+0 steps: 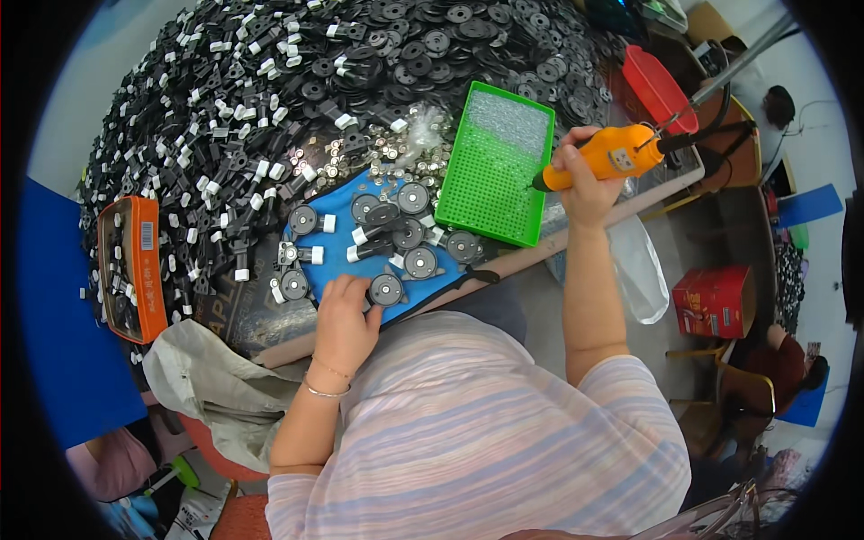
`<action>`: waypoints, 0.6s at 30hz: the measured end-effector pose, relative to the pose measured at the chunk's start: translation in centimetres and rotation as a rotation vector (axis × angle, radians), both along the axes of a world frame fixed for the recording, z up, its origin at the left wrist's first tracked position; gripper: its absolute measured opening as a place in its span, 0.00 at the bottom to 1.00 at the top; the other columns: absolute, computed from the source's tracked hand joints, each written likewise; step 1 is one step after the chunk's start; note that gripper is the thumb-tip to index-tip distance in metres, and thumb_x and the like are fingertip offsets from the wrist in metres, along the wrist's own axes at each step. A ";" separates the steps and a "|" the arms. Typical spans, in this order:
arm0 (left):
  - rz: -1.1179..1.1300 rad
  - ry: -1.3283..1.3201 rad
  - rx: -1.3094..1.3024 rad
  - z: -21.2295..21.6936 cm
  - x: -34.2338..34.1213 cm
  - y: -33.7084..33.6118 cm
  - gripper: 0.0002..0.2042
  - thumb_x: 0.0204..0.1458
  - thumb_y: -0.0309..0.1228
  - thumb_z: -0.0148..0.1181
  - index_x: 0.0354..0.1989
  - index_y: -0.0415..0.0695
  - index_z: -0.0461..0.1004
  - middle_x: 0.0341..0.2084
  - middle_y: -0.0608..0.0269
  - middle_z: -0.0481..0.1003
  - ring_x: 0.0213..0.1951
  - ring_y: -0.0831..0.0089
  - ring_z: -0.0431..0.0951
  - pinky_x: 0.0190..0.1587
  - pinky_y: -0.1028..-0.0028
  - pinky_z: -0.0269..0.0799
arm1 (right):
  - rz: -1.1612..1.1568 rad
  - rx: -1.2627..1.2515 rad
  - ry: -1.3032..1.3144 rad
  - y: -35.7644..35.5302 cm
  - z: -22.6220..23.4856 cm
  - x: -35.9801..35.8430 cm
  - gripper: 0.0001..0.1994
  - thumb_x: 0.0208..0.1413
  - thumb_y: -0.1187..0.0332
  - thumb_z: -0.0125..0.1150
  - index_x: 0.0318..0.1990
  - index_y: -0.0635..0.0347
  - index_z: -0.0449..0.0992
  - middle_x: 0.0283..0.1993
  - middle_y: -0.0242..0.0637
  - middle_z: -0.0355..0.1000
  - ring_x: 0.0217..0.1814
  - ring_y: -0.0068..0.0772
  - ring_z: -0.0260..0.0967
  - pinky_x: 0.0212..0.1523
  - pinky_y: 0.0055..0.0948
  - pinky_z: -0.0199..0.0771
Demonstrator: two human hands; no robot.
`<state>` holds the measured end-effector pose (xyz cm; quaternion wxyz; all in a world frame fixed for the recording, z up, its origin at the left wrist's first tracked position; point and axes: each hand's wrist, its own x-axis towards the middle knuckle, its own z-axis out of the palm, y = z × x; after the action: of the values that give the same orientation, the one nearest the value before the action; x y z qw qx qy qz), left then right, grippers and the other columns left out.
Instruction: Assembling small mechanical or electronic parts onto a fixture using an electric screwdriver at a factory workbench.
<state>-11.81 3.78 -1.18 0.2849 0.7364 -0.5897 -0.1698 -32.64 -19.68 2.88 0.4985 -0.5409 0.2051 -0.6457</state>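
Orange electric screwdriver [605, 155] gripped in closed right hand [583, 184], tip at right edge of green tray [495, 171]. Left hand [344, 326] below-left of tray, fingers apparently pressing black round part [386, 289] on blue mat [346, 243].

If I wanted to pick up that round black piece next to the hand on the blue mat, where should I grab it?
Pinch the round black piece by its outer rim, coming straight down from above. It lies flat on the blue mat, so only the edge gives fingers a hold. Come at the side away from the left hand, whose fingers already touch it. That side looks free.
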 end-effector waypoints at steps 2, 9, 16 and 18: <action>0.007 0.003 -0.015 -0.2 0.0 0.0 0.14 0.32 0.20 0.59 0.33 0.37 0.70 0.30 0.53 0.68 0.34 0.55 0.66 0.37 0.65 0.65 | -0.010 0.003 0.016 -0.2 -0.1 0.1 0.13 0.40 0.83 0.58 0.35 0.65 0.66 0.26 0.36 0.67 0.23 0.22 0.65 0.25 0.19 0.67; 0.026 -0.001 -0.017 -0.3 -0.1 0.1 0.15 0.33 0.20 0.59 0.34 0.37 0.70 0.30 0.53 0.68 0.34 0.55 0.67 0.37 0.66 0.65 | -0.023 -0.015 0.042 -0.4 -0.1 -0.1 0.12 0.40 0.83 0.57 0.35 0.65 0.66 0.26 0.36 0.67 0.23 0.22 0.66 0.25 0.19 0.68; 0.017 0.006 -0.018 -0.3 0.2 0.1 0.15 0.33 0.20 0.59 0.35 0.37 0.70 0.30 0.53 0.68 0.34 0.56 0.67 0.37 0.66 0.65 | -0.001 -0.013 0.022 -0.4 -0.1 -0.1 0.12 0.40 0.83 0.57 0.35 0.65 0.66 0.25 0.35 0.66 0.23 0.22 0.65 0.25 0.19 0.67; 0.018 0.010 -0.022 -0.4 0.2 0.1 0.15 0.33 0.20 0.59 0.35 0.37 0.70 0.30 0.53 0.68 0.34 0.56 0.67 0.37 0.66 0.65 | 0.039 -0.024 0.001 -0.5 -0.2 -0.1 0.12 0.40 0.82 0.58 0.35 0.65 0.66 0.25 0.36 0.66 0.22 0.22 0.65 0.25 0.19 0.67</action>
<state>-11.60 3.92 -1.60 0.2975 0.7376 -0.5835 -0.1642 -32.74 -20.18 2.66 0.5045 -0.5508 0.1871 -0.6381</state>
